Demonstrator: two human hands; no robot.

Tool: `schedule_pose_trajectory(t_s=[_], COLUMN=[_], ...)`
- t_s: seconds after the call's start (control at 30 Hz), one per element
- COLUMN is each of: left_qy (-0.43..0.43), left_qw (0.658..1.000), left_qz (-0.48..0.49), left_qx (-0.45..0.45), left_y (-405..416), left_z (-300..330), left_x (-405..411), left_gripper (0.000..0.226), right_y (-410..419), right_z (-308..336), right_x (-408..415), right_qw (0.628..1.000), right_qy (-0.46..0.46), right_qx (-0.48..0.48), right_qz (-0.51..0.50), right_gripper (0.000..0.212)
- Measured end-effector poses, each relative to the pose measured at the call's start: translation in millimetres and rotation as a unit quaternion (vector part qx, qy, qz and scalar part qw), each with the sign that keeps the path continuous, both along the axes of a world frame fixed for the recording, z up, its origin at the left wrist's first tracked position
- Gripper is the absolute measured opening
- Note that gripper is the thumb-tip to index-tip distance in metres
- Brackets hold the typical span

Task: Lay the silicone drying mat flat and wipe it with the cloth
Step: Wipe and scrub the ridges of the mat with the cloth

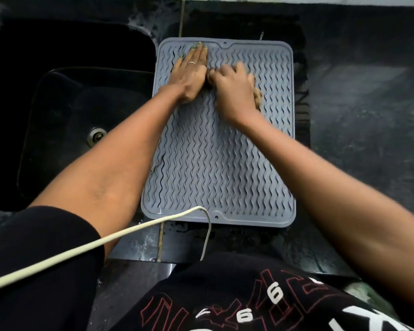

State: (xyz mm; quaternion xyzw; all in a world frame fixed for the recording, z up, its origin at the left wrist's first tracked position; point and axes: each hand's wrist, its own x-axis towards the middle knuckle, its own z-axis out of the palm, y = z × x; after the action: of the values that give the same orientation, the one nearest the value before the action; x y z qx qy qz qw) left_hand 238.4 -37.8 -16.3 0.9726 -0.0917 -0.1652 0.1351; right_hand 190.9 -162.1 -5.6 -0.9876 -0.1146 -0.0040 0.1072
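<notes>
A kitchen, probably in a home: a dark stone counter [359, 96] holds a black sink [65, 120] with a drain [96, 135] at left.

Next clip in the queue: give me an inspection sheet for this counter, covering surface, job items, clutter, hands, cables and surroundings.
Surface: dark stone counter, with wet-looking patches near the front edge.
Job's things: grey silicone drying mat lies flat on the counter, wavy ridges up; brownish cloth is mostly hidden under the right hand.
Clutter: nothing seen.
Hands: left hand rests flat on the mat's far left part, fingers straight; right hand grips the cloth against the mat, blurred.
Cables: one pale cable runs from the lower left across the left sleeve, looping above the mat's near edge.
Surroundings: dark sink with a metal drain sits left of the mat.
</notes>
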Motion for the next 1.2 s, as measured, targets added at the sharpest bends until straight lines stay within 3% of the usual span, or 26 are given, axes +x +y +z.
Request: schedule_pose_trajectory(t_s=[0.13,0.27,0.33,0.4,0.67,0.97,1.1,1.2], left_qy=[0.024,0.057,0.067,0.076,0.099,0.076,0.077,0.079], left_qw=[0.999,0.993,0.991,0.989,0.975,0.981,0.984,0.983], left_qz=[0.009,0.035,0.037,0.045,0.101,0.079,0.069,0.065], left_qx=[-0.043,-0.1,-0.106,-0.117,-0.172,-0.158,-0.142,-0.154], left_y=[5.5,6.1,7.6,8.1,4.2,4.2,2.6,1.5], left_z=[6.2,7.9,5.8,4.3,2.1,1.6,8.1,18.1], left_x=[4.1,6.8,8.9,10.5,11.7,8.7,3.6,-4.5], left_gripper=[0.06,0.052,0.052,0.051,0.051,0.053,0.054,0.053], right_y=[-6.2,-8.5,-8.4,-8.9,8.8,9.8,4.0,-4.7], right_z=[0.1,13.7,21.7,20.9,-5.7,-6.8,4.1,21.8], right_x=[-71.2,-65.3,-41.5,-11.9,60.0,-62.7,-93.8,-72.5], right_qw=[1.0,0.996,0.99,0.984,0.996,0.997,0.998,0.974], right_qy=[0.002,0.052,0.042,-0.028,0.017,-0.02,0.024,0.122], right_qx=[0.004,0.042,0.134,0.161,0.006,0.059,0.057,0.188], right_qz=[0.028,0.059,0.002,-0.07,-0.087,-0.047,-0.007,-0.04], right_gripper=[0.046,0.037,0.036,0.041,0.041,0.048,0.046,0.04])
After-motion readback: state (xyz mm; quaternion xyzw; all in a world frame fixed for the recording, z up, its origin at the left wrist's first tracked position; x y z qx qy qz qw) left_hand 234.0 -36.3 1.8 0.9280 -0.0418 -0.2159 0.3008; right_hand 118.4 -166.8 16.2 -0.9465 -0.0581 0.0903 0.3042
